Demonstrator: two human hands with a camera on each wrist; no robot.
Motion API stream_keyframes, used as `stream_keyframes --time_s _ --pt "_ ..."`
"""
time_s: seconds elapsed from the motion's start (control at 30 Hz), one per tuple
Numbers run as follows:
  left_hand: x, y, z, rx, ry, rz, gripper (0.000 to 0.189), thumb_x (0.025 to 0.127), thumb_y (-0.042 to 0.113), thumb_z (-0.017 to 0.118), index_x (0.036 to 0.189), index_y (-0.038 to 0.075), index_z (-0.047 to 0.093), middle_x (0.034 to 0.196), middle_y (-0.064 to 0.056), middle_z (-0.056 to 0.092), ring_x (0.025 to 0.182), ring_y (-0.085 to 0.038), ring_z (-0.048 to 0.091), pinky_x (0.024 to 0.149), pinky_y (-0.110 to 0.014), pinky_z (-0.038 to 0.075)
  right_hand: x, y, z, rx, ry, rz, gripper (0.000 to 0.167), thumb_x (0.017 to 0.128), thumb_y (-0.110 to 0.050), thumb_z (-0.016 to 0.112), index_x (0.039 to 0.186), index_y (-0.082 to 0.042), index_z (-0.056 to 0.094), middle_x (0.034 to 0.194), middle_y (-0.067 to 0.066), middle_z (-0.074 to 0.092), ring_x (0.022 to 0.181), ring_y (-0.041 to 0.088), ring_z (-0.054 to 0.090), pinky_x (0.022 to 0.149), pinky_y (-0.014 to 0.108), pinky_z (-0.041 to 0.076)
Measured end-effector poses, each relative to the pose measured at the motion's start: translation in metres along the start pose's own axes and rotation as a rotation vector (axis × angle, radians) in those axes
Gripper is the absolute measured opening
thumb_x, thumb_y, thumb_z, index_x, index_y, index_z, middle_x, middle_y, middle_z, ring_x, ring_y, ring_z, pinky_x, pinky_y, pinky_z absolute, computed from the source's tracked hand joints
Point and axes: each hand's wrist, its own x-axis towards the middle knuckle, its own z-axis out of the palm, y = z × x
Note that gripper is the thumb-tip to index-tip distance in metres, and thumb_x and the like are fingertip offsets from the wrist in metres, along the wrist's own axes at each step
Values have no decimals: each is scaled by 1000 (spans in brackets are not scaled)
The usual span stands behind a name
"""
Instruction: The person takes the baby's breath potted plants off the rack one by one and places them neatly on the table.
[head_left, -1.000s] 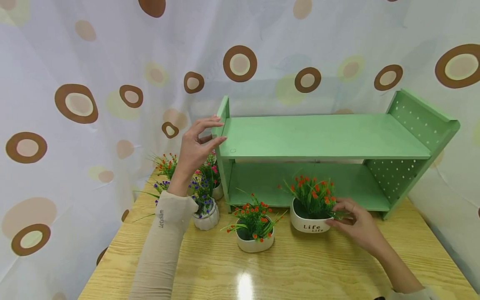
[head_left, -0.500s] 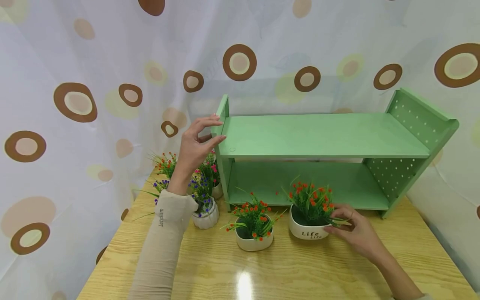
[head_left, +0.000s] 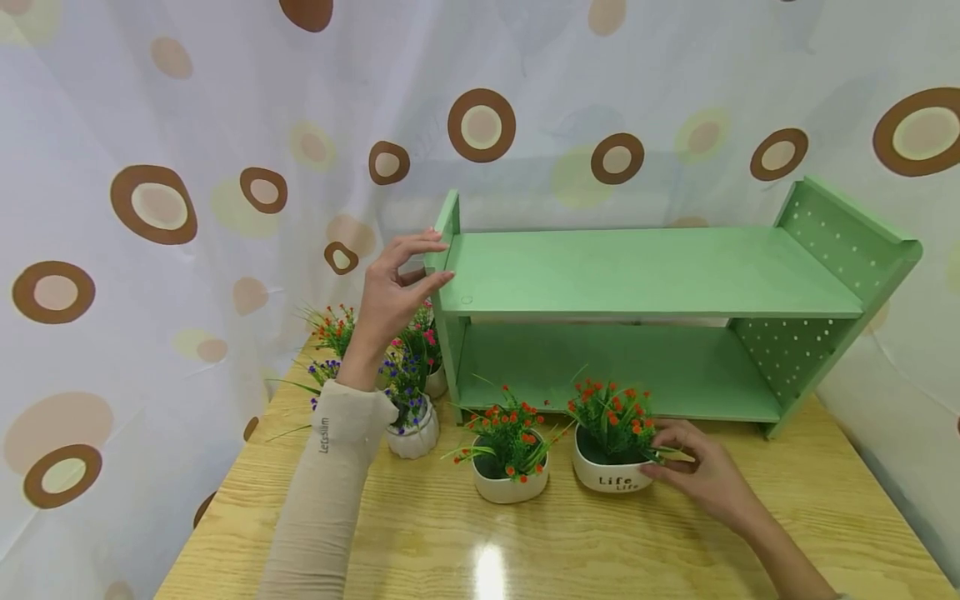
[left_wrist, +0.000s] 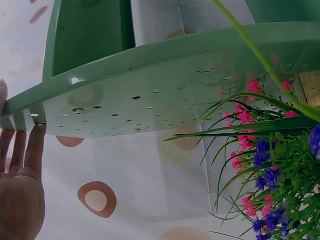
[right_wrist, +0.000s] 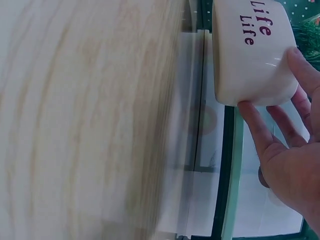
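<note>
My left hand (head_left: 393, 283) holds the left side panel of a green two-tier shelf (head_left: 645, 271), thumb and fingers on either side of its edge. In the left wrist view those fingers (left_wrist: 36, 150) lie against the perforated panel. At the right end of a white "Life" flower pot (head_left: 613, 477) with orange-red flowers, my right hand (head_left: 705, 473) grips the wall. The right wrist view shows the thumb and fingertips against the glossy pot (right_wrist: 255, 65). Just left of it stands a smaller white pot (head_left: 512, 490), also with orange-red flowers.
Left of the shelf, partly behind my left forearm, several potted flowers are grouped, among them a ribbed white pot (head_left: 415, 435) with purple blooms (head_left: 401, 375) and a plant with pink flowers (left_wrist: 245, 117). The wooden table (head_left: 585, 550) meets a spotted curtain (head_left: 225, 100) behind.
My right hand has drawn the "Life" pot slightly left and toward me, closer to the smaller pot and away from the shelf's front. The left hand keeps its place on the shelf.
</note>
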Motion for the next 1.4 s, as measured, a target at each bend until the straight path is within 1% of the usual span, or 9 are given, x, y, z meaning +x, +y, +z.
stream_keyframes --time_s 0.13,0.23,0.37,0.6,0.83,0.93,1.13,1.3,1.4 --pt "0 -5 -1 -3 3 10 36 89 -8 76 123 -3 70 141 -18 59 145 -22 49 100 -53 58 1 3 2 4 -24 34 22 87 -10 84 100 -8 67 142 21 53 118 -12 54 90 26 62" --pt "0 -6 -2 -8 0 22 35 89 -6 77 123 -2 71 140 -16 60 144 -20 50 100 -53 58 1 6 4 -15 -37 57 23 87 -13 84 101 -9 67 143 21 53 123 14 62 92 32 62" --pt "0 -6 -2 -7 -3 33 34 90 -4 77 123 -2 71 139 -15 61 144 -19 50 100 -53 58 1 6 5 -19 -57 75 24 88 -15 84 102 -8 67 145 23 52 126 45 58 93 37 62" --pt "0 -6 -1 -6 -3 39 34 90 -5 77 123 -4 70 139 -16 60 144 -20 50 99 -52 58 0 6 4 -6 -67 77 23 88 -13 84 102 -8 66 145 22 52 125 20 61 93 39 62" --pt "0 -5 -1 -7 -2 30 34 90 -5 77 123 0 71 139 -16 61 144 -20 50 100 -46 59 -1 8 4 14 -84 94 24 87 -9 83 102 -5 65 146 27 49 129 54 54 94 40 62" --pt "0 -6 -1 -3 -2 30 34 90 -5 77 123 -1 71 139 -16 61 144 -20 50 100 -47 59 -3 10 4 13 -83 115 24 87 -9 84 101 -4 65 145 28 48 123 49 60 93 39 62" --pt "0 -2 0 -4 0 30 34 89 -6 77 123 -2 71 140 -19 60 145 -22 50 100 -44 60 -5 13 3 1 -78 122 23 87 -10 84 99 -6 65 145 28 49 114 20 69 93 38 62" --pt "-1 0 0 -3 1 20 34 89 -6 77 123 -2 71 140 -18 60 145 -22 50 100 -43 59 -5 13 3 -1 -79 125 23 87 -12 84 100 -6 65 145 28 49 109 -5 61 93 38 62" --pt "0 -4 0 -5 2 21 34 89 -5 77 123 -1 71 140 -16 61 144 -20 50 101 -49 58 -4 13 3 2 -80 128 24 87 -12 84 101 -5 65 145 28 49 108 -10 58 93 38 62"
